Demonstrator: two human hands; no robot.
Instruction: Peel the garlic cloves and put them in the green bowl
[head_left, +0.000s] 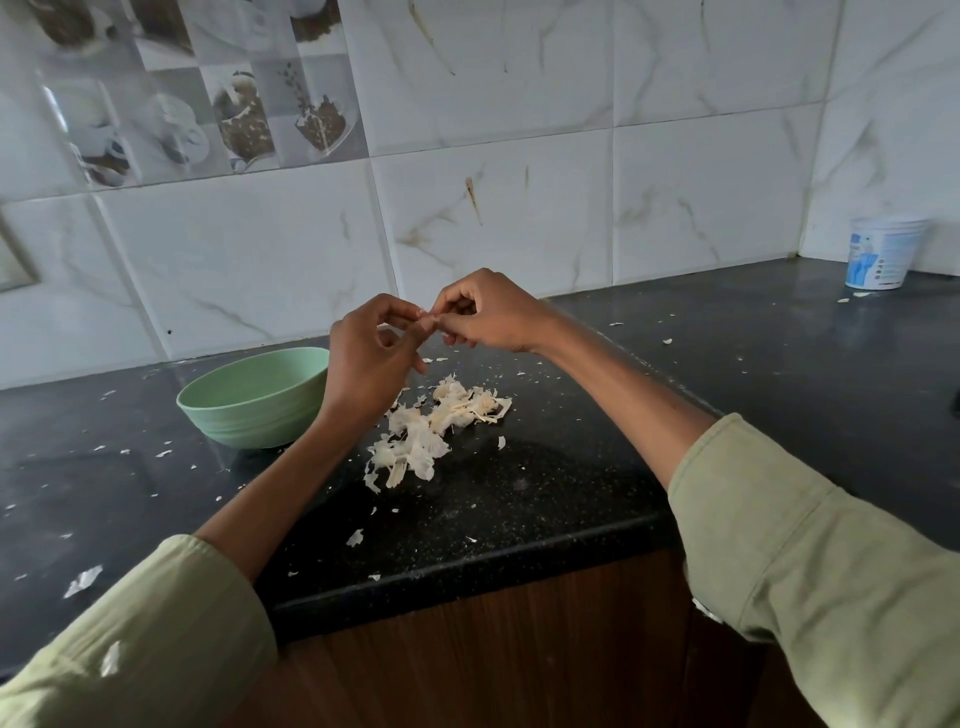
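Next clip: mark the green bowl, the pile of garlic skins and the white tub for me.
green bowl (244, 415): head view, on its outer front wall.
pile of garlic skins (415, 444): head view, on the middle of the heap.
white tub (880, 260): head view, on its printed side.

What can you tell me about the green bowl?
The bowl is pale green, round and matte, likely plastic, with faint ridges round its outer wall. It stands upright on the black counter, near the tiled wall, left of the pile of peels. The left forearm crosses in front of its right edge; contact cannot be told. Its inside is mostly hidden at this angle.
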